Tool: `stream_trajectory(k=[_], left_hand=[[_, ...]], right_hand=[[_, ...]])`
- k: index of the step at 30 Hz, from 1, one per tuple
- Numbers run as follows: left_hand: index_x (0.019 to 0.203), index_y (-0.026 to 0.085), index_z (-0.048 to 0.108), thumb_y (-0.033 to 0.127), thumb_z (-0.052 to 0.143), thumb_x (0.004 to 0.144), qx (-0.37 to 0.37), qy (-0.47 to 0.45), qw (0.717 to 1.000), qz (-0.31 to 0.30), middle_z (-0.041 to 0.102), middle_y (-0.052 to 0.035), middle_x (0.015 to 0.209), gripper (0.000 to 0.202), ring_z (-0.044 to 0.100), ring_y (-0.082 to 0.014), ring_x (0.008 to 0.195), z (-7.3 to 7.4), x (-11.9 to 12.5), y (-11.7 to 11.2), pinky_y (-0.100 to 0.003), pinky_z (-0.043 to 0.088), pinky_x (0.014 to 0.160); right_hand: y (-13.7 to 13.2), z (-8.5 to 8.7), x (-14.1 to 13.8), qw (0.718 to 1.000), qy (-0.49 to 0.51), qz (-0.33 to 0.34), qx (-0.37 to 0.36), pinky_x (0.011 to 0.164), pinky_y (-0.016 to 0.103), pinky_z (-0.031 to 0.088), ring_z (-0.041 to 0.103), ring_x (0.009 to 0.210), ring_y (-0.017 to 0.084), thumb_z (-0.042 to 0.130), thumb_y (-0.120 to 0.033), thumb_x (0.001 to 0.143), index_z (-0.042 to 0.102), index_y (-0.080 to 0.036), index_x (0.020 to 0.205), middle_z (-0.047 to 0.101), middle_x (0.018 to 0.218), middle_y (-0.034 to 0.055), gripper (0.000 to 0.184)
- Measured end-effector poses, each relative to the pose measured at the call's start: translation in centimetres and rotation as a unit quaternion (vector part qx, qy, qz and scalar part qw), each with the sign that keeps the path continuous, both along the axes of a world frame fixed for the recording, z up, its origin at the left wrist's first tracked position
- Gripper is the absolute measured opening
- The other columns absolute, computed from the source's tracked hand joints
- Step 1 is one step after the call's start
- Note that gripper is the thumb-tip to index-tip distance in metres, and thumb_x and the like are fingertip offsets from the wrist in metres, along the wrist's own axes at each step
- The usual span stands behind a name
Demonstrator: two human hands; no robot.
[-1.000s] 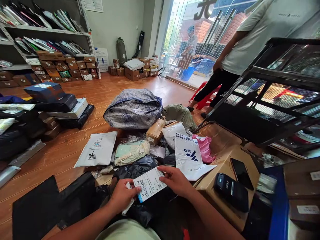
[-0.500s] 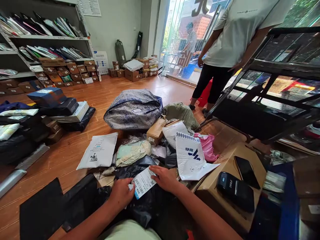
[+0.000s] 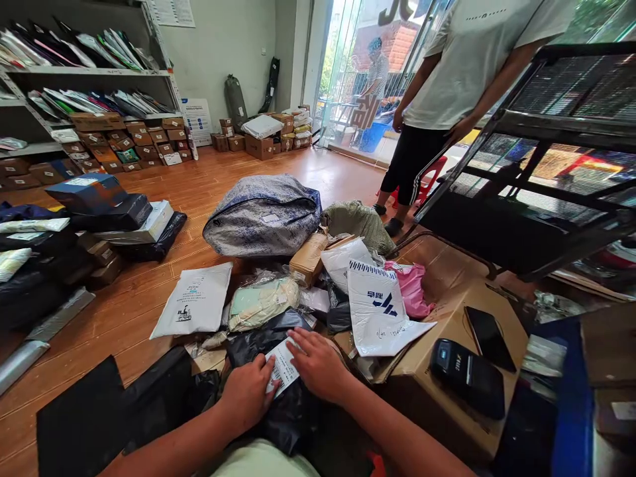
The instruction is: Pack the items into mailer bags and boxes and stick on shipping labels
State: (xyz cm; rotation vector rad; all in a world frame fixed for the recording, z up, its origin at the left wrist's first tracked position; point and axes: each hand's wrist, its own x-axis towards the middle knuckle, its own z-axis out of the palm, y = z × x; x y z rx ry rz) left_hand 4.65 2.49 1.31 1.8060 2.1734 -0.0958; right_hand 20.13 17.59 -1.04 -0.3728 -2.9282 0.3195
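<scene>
A white shipping label [image 3: 282, 368] with a barcode lies on a black plastic parcel [image 3: 291, 421] close in front of me. My left hand [image 3: 250, 392] rests on the label's left part, fingers and thumb spread over its edge. From the right, my right hand [image 3: 318, 366] lies with stretched fingers on the label's upper right side. Part of the printing is hidden under the fingers. Just beyond are a clear-wrapped pale green garment pack [image 3: 263, 303] and a white mailer bag with blue print [image 3: 378, 308].
On a cardboard box [image 3: 447, 424] at right lie a black handheld label printer [image 3: 467, 377] and a phone [image 3: 490, 336]. A folded cart [image 3: 541, 165] leans beside a standing person [image 3: 477, 86]. Stacked parcels [image 3: 112, 212] sit at left; a large patterned bag [image 3: 263, 215] lies ahead.
The label has gone from being held by its edges to lying lower against the black parcel. Both hands have moved over it, covering more of it. The standing person has shifted slightly.
</scene>
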Motion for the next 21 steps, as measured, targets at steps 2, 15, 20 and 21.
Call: stream_trajectory(k=[2, 15, 20, 21], left_hand=[[0.139, 0.017, 0.045, 0.040, 0.039, 0.094, -0.008, 0.005, 1.000, 0.008, 0.062, -0.0127, 0.112, 0.051, 0.067, -0.0272, 0.090, -0.5, -0.2, -0.3, -0.038, 0.054, 0.071], [0.138, 0.022, 0.046, 0.042, 0.054, 0.087, 0.107, -0.132, 0.984, 0.045, 0.062, -0.0110, 0.113, 0.056, 0.064, -0.0245, 0.098, -3.9, -2.1, -3.8, -0.035, 0.053, 0.082], [0.130, 0.015, 0.052, 0.062, 0.059, 0.076, 0.217, -0.290, 0.866, 0.344, 0.068, -0.0102, 0.099, 0.072, 0.066, -0.0254, 0.088, -6.3, -3.9, -5.3, -0.038, 0.053, 0.080], [0.123, 0.013, 0.056, 0.065, 0.060, 0.073, 0.197, -0.339, 0.836, 0.384, 0.070, -0.0100, 0.094, 0.072, 0.067, -0.0259, 0.085, -6.4, -4.0, -5.1, -0.038, 0.054, 0.078]], right_hand=[[0.1, -0.6, 0.1, 0.998, -0.022, 0.053, -0.027, 0.116, 0.048, 0.020, 0.028, 0.141, 0.026, 0.035, -0.034, 0.099, 0.042, -0.017, 0.142, 0.037, 0.151, 0.0098, 0.047], [5.1, -3.3, 3.7, 0.955, -0.104, -0.163, -0.225, 0.117, 0.050, 0.011, 0.008, 0.146, 0.029, 0.038, -0.059, 0.090, 0.023, -0.014, 0.150, 0.011, 0.158, 0.0145, 0.077], [4.5, -3.9, 3.9, 0.910, -0.052, -0.238, -0.335, 0.112, 0.051, 0.030, 0.041, 0.134, 0.031, 0.041, -0.054, 0.088, 0.052, -0.012, 0.133, 0.051, 0.140, 0.0173, 0.063], [3.9, -3.9, 3.7, 0.913, -0.043, -0.231, -0.334, 0.109, 0.053, 0.034, 0.046, 0.129, 0.033, 0.047, -0.051, 0.085, 0.056, -0.013, 0.127, 0.056, 0.134, 0.0173, 0.058]])
